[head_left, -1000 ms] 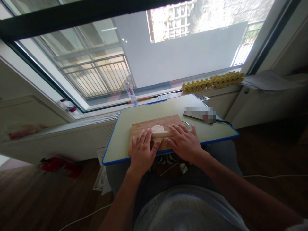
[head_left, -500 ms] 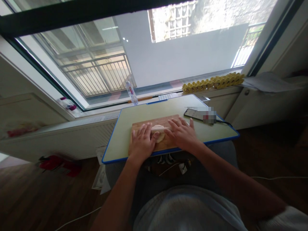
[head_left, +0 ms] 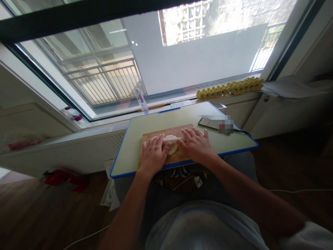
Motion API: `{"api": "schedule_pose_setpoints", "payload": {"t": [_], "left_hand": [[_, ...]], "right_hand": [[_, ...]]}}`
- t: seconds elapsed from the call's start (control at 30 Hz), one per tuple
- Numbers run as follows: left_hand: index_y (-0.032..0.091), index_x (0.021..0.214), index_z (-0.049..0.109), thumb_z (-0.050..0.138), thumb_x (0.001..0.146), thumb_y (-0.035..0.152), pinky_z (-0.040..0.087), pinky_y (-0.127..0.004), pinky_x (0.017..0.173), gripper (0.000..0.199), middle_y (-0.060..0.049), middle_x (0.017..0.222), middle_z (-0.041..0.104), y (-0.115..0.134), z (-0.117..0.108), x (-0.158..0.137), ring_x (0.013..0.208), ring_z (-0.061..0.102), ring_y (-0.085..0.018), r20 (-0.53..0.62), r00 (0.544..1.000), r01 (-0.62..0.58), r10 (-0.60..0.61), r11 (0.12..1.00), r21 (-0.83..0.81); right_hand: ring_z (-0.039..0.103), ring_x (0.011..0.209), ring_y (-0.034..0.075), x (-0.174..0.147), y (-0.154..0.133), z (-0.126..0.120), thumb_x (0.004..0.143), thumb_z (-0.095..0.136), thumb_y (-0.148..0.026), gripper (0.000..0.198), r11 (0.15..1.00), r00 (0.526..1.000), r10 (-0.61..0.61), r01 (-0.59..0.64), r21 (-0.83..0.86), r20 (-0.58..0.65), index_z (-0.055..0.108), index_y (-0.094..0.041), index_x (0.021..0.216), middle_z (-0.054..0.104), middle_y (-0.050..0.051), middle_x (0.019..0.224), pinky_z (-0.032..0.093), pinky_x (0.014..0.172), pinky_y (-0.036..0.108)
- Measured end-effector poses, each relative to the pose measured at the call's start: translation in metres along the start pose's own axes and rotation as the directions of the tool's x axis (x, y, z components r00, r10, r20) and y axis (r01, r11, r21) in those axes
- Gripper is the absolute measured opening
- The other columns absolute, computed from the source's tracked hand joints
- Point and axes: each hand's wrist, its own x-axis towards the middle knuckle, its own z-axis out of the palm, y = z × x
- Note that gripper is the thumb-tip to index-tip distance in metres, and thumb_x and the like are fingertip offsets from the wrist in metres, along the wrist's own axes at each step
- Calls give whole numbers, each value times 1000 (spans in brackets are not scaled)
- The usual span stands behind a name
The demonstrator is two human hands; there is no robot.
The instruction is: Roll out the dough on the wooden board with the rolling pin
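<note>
A pale rolling pin (head_left: 173, 139) lies crosswise over a flat round of dough (head_left: 172, 149) on a wooden board (head_left: 179, 131). My left hand (head_left: 154, 152) rests over the pin's left end, its fingers pointing forward and its thumb on the near side by the dough. Over the right end lies my right hand (head_left: 195, 144), fingers bent lightly across it and thumb pointing inward. Both hands hold the pin loosely from above, and its ends are hidden beneath them. Part of the dough shows on each side of the pin.
The board sits on a small blue-edged table (head_left: 127, 152). A phone (head_left: 210, 124) with a cable lies at its right. Along the windowsill stand a plastic bottle (head_left: 142, 102) and yellow egg trays (head_left: 230, 88). A red fire extinguisher (head_left: 65, 180) is on the floor at left.
Both hands remain on the rolling pin, with only a very slight shift. A little more of the dough's near edge shows below the pin.
</note>
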Motion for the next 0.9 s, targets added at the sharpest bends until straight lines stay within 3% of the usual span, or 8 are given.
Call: {"api": "schedule_pose_setpoints", "payload": {"t": [0.13,0.27,0.4,0.67,0.9], "left_hand": [[23,165,36,25,109,60,26,-61,129,67,-9,169,41,1,3,-39,159,34,-28,-34,999,-27,27,1000,7],[22,166,32,24,109,60,24,-62,130,69,-9,172,37,0,4,-47,160,30,-28,-21,999,-32,32,999,6],[23,166,34,22,109,60,21,-62,130,69,-7,172,36,-1,4,-23,161,28,-27,18,1000,-14,14,1000,-6],[24,162,41,16,108,63,18,-65,130,71,-7,169,41,-12,4,49,159,32,-28,117,993,15,-14,1000,-9],[24,161,43,18,108,65,19,-67,128,72,-9,169,43,-11,3,54,158,33,-31,118,993,22,-20,1000,-9]], "right_hand": [[28,158,35,-36,-1,-6,109,31,-56,64,999,998,-47,47,-4,-48,46,-20,161,43,10,168,15,126,65],[21,161,35,-51,-2,-7,109,34,-54,63,997,996,-71,70,-17,-58,43,-22,163,38,9,171,13,127,64],[20,161,35,-35,-2,-1,109,30,-57,67,999,999,-34,34,-12,-40,41,-21,164,36,9,171,11,127,65],[25,159,37,40,1,4,108,19,-64,74,998,991,59,-58,-12,121,45,-19,161,39,12,170,9,125,73],[31,155,40,45,2,4,109,23,-59,70,999,995,35,-33,-24,89,51,-17,157,47,14,165,12,123,75]]}}
